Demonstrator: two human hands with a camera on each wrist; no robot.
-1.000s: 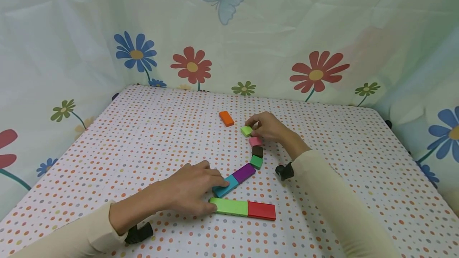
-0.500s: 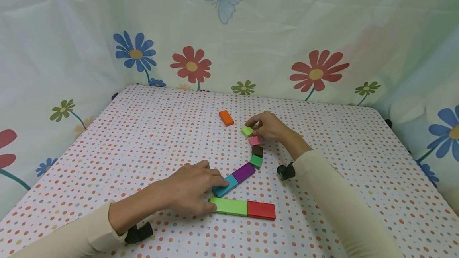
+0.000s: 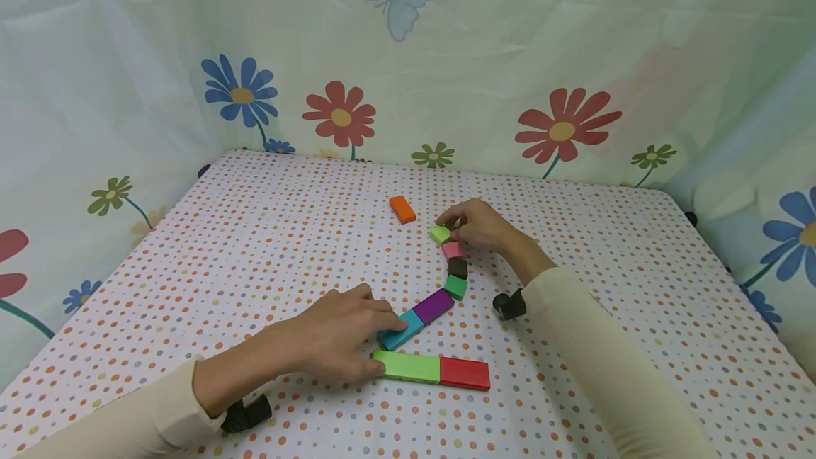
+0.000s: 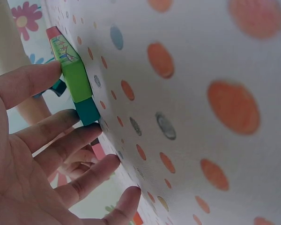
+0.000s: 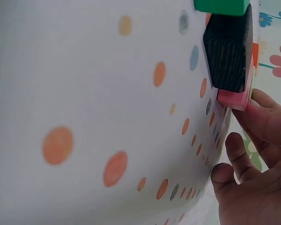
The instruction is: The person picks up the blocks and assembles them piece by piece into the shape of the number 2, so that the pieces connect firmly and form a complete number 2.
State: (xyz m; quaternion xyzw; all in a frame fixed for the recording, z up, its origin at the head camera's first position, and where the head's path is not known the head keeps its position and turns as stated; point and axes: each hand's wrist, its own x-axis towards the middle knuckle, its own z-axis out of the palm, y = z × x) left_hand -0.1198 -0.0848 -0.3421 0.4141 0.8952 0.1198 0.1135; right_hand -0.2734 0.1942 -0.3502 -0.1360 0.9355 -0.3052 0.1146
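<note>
In the head view my right hand (image 3: pixel 481 227) pinches a small light green block (image 3: pixel 440 234) between thumb and fingers, at the far end of a curved row. Closer to me the row runs through a pink block (image 3: pixel 453 250), a dark brown block (image 5: pixel 228 51), a green block (image 3: pixel 455 287), a purple block (image 3: pixel 434 306) and a blue block (image 3: pixel 398 333). My left hand (image 3: pixel 338 335) lies with spread fingers, one fingertip on the blue block. Its thumb touches the end of a longer light green block (image 4: pixel 74 70), which meets a red block (image 3: pixel 465 374) end to end.
An orange block (image 3: pixel 402 210) lies apart, beyond and left of the row. All the blocks are on a dotted tablecloth (image 3: pixel 287 232). A flowered curtain (image 3: pixel 472 55) hangs behind the table and at both sides.
The small light green block has shifted very slightly right, towards the pink block, with my right fingers on it. My left hand and the other blocks look unmoved.
</note>
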